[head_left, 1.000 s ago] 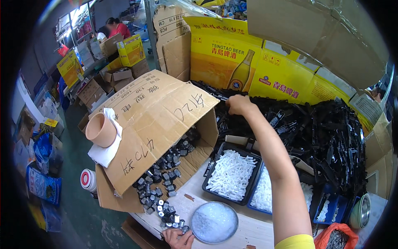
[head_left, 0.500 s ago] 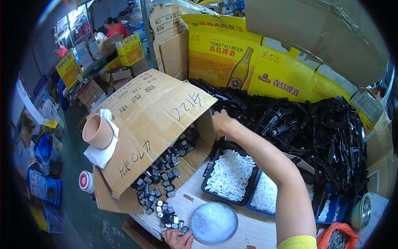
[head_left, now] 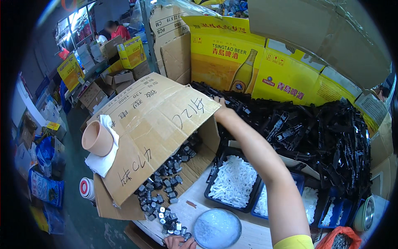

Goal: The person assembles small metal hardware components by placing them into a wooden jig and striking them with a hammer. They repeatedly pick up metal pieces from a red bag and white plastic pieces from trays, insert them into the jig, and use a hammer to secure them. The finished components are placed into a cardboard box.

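My left hand (head_left: 179,242), partly cut off by the lower edge, is closed with its fingertips around a small electric motor (head_left: 187,236). Beside it, loose metal motors (head_left: 169,216) spill from a tipped cardboard box (head_left: 166,99). A round metal dish (head_left: 217,228) with whitish, glossy contents stands just right of that hand. My right arm stretches far across the bench. At its end, my right hand (head_left: 222,108) reaches the left edge of a heap of black plastic parts (head_left: 286,124), behind the box corner. Its fingers are curled and partly hidden; what they hold cannot be made out.
Under my right arm stand a black tray (head_left: 207,195) of white plastic pieces and blue trays (head_left: 331,224) with more. A red bag (head_left: 346,233) of small parts and stacked bowls (head_left: 365,213) sit at right. A tape roll (head_left: 97,139) rests on the box. Yellow cardboard (head_left: 224,58) walls the heap.
My right hand has moved farther away, up along the box corner to the edge of the black heap. My left hand stays low beside the motors, and the view has shifted slightly.
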A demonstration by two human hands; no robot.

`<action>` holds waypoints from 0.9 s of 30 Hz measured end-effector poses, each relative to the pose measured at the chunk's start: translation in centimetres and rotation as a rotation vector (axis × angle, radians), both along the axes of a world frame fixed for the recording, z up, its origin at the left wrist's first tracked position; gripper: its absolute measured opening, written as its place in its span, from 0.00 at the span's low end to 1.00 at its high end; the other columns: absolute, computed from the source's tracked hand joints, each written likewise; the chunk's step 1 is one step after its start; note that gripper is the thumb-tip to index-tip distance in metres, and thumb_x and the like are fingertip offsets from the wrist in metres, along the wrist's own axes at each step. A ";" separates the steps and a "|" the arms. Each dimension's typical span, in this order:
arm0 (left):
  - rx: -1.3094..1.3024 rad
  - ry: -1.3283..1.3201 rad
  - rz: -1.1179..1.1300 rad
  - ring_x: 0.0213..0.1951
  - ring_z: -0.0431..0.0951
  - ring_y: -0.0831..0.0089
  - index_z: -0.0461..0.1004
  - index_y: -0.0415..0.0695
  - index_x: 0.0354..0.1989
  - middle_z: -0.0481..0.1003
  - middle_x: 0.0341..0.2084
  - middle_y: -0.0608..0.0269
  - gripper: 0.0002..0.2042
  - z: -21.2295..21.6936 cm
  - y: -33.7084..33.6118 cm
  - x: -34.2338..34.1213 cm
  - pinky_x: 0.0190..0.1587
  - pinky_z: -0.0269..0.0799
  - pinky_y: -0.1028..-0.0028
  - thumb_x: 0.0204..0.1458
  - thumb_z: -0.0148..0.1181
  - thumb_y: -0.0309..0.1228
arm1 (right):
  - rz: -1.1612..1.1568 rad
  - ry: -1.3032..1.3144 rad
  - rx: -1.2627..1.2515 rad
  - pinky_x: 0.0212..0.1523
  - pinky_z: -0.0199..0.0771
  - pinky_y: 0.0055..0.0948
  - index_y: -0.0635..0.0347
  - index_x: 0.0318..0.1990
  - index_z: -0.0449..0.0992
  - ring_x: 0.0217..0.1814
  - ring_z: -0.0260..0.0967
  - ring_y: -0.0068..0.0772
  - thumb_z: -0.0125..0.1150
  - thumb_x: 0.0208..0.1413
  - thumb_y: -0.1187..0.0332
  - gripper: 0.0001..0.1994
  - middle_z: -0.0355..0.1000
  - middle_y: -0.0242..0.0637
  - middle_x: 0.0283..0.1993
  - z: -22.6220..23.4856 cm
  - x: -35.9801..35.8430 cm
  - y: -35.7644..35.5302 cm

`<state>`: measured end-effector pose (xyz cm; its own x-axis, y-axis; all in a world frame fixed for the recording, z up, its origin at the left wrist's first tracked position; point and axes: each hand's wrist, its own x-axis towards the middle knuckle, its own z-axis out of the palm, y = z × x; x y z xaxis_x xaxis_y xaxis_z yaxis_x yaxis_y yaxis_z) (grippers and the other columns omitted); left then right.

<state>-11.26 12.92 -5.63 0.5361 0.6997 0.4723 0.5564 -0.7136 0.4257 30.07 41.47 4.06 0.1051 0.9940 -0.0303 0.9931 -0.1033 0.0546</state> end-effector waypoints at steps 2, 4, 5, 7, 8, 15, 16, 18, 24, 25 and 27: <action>-0.001 -0.004 -0.009 0.30 0.65 0.64 0.76 0.51 0.28 0.64 0.23 0.64 0.09 -0.1 0.2 -0.1 0.34 0.56 0.62 0.35 0.63 0.36 | -0.081 0.145 -0.137 0.49 0.52 0.63 0.55 0.60 0.58 0.59 0.48 0.53 0.48 0.50 0.53 0.30 0.54 0.49 0.57 2.1 -1.9 -1.2; -0.005 -0.006 -0.032 0.30 0.65 0.64 0.76 0.51 0.28 0.64 0.23 0.64 0.09 -0.1 0.6 0.1 0.34 0.56 0.62 0.35 0.63 0.36 | -0.182 0.094 -0.054 0.43 0.56 0.65 0.56 0.59 0.58 0.58 0.48 0.54 0.47 0.52 0.54 0.28 0.54 0.48 0.57 -1.5 -1.2 0.4; -0.008 -0.007 -0.032 0.30 0.65 0.64 0.76 0.51 0.28 0.64 0.23 0.64 0.09 -0.2 0.6 0.1 0.34 0.56 0.62 0.35 0.63 0.35 | -0.221 0.069 -0.014 0.40 0.57 0.67 0.56 0.59 0.58 0.57 0.49 0.54 0.46 0.52 0.55 0.27 0.54 0.48 0.57 -2.8 -1.2 1.1; -0.007 -0.001 0.000 0.30 0.65 0.64 0.76 0.51 0.28 0.64 0.23 0.64 0.09 0.0 0.3 -0.2 0.34 0.56 0.62 0.35 0.63 0.35 | -0.184 0.106 -0.070 0.35 0.60 0.65 0.56 0.59 0.58 0.56 0.49 0.54 0.45 0.54 0.56 0.26 0.55 0.47 0.57 -1.3 -3.0 1.1; -0.010 0.010 0.027 0.30 0.65 0.64 0.76 0.51 0.28 0.64 0.23 0.64 0.09 0.0 -0.1 -0.5 0.34 0.56 0.62 0.35 0.63 0.35 | -0.158 0.127 -0.098 0.33 0.62 0.65 0.56 0.59 0.57 0.56 0.50 0.54 0.44 0.54 0.56 0.26 0.55 0.47 0.57 -0.9 -4.2 1.3; -0.001 0.002 -0.011 0.30 0.65 0.64 0.76 0.51 0.28 0.64 0.23 0.64 0.09 0.0 0.7 -0.5 0.34 0.56 0.62 0.35 0.63 0.35 | -0.387 0.098 0.051 0.39 0.62 0.68 0.51 0.61 0.53 0.57 0.53 0.53 0.57 0.47 0.55 0.33 0.54 0.48 0.58 0.4 -0.7 -1.2; -0.002 0.003 -0.016 0.30 0.65 0.64 0.76 0.51 0.28 0.64 0.23 0.64 0.09 0.0 0.7 -0.5 0.34 0.56 0.62 0.35 0.63 0.35 | -0.409 0.157 0.019 0.40 0.62 0.67 0.50 0.62 0.51 0.59 0.51 0.53 0.59 0.44 0.54 0.37 0.53 0.48 0.59 0.6 -0.6 -1.4; -0.004 0.004 -0.016 0.30 0.65 0.64 0.76 0.51 0.28 0.64 0.23 0.64 0.09 -0.1 0.8 -0.3 0.34 0.56 0.62 0.35 0.63 0.35 | -0.446 0.278 -0.041 0.43 0.61 0.66 0.49 0.63 0.47 0.62 0.48 0.54 0.65 0.39 0.50 0.45 0.52 0.49 0.60 1.2 -0.8 -1.6; 0.003 0.011 -0.029 0.30 0.65 0.64 0.76 0.51 0.28 0.63 0.23 0.64 0.09 0.0 0.8 -0.3 0.35 0.56 0.63 0.35 0.63 0.35 | -0.494 0.295 -0.067 0.48 0.60 0.57 0.55 0.63 0.46 0.62 0.52 0.47 0.70 0.31 0.48 0.52 0.56 0.45 0.59 0.7 0.1 0.1; 0.004 0.012 -0.027 0.30 0.65 0.64 0.76 0.51 0.28 0.63 0.23 0.64 0.09 -0.1 0.9 -0.3 0.35 0.56 0.63 0.35 0.63 0.35 | -0.480 0.277 -0.073 0.48 0.60 0.57 0.56 0.63 0.47 0.61 0.53 0.46 0.70 0.31 0.48 0.51 0.57 0.45 0.58 0.5 0.1 0.5; 0.002 0.015 -0.023 0.30 0.65 0.64 0.76 0.51 0.27 0.63 0.23 0.64 0.09 -0.1 0.8 -0.4 0.35 0.56 0.63 0.35 0.63 0.35 | -0.464 0.167 -0.085 0.48 0.57 0.58 0.57 0.62 0.51 0.61 0.53 0.46 0.69 0.32 0.46 0.49 0.59 0.44 0.56 0.8 -0.3 -0.1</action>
<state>-11.65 13.69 -5.72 0.5590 0.6861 0.4656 0.5462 -0.7271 0.4158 29.78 41.35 4.86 0.5222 0.8370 -0.1634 0.8395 -0.5383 -0.0743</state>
